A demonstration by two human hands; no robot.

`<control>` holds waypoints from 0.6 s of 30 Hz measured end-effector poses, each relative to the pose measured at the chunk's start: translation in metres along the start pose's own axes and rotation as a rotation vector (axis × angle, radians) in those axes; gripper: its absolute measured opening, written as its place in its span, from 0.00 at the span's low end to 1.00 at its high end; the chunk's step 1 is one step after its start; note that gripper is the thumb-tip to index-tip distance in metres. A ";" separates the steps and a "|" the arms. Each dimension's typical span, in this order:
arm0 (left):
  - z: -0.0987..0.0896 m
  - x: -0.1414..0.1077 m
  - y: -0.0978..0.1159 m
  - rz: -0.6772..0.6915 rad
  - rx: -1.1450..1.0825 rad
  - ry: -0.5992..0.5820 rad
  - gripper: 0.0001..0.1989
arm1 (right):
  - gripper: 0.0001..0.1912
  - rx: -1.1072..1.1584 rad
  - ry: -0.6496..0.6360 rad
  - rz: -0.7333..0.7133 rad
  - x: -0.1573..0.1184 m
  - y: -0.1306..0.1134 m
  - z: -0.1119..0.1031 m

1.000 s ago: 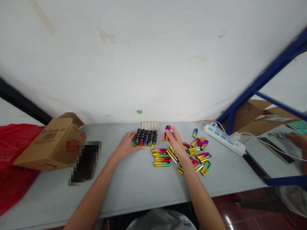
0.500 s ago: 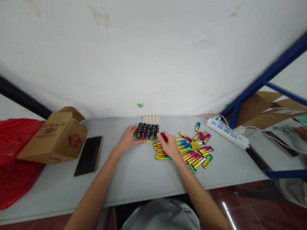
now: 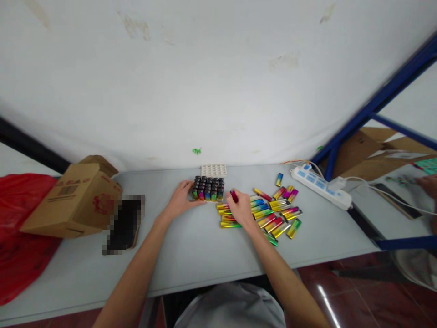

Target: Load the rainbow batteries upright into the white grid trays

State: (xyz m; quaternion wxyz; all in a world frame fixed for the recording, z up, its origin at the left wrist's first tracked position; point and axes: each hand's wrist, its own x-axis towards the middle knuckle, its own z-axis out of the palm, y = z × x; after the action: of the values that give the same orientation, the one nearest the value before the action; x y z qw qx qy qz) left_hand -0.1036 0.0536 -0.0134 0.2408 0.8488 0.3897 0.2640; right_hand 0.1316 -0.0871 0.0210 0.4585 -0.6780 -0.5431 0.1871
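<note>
A block of upright lighters [image 3: 209, 187] with black tops and shiny coloured bodies stands in rows in a pale tray [image 3: 221, 200]. My left hand [image 3: 180, 197] curves round the block's left end, thumb along the front and fingers toward the back corner. Just off the right end, my right hand [image 3: 241, 207] is closed on a dark red lighter [image 3: 234, 196], which is tilted and partly hidden by the fingers. Beneath and beside that hand lie several loose lighters [image 3: 273, 224] in metallic gold, red, blue, green and purple.
Behind the block, a white tray with holes [image 3: 214, 170] lies against the wall. A white power strip [image 3: 321, 187] is at the right, by a blue frame [image 3: 348, 130]. At the left are a cardboard box [image 3: 71, 200], a blurred-out phone [image 3: 124, 225] and a red bag [image 3: 27, 237].
My right hand has drawn slightly away from the block's right end, and the red lighter in it has turned a little. My left hand keeps its place. The view has shifted slightly.
</note>
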 end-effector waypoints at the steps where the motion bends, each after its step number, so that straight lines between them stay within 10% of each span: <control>1: 0.000 0.000 0.000 0.002 0.001 0.001 0.38 | 0.23 0.004 0.006 -0.009 0.000 0.000 0.000; 18: -0.002 0.000 0.002 0.010 0.010 -0.004 0.38 | 0.20 -0.029 -0.004 -0.034 -0.003 0.007 0.003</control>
State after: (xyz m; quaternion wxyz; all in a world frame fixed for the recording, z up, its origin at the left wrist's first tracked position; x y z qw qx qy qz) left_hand -0.1038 0.0532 -0.0106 0.2359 0.8524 0.3866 0.2615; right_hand 0.1322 -0.0890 0.0128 0.4509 -0.6750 -0.5579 0.1727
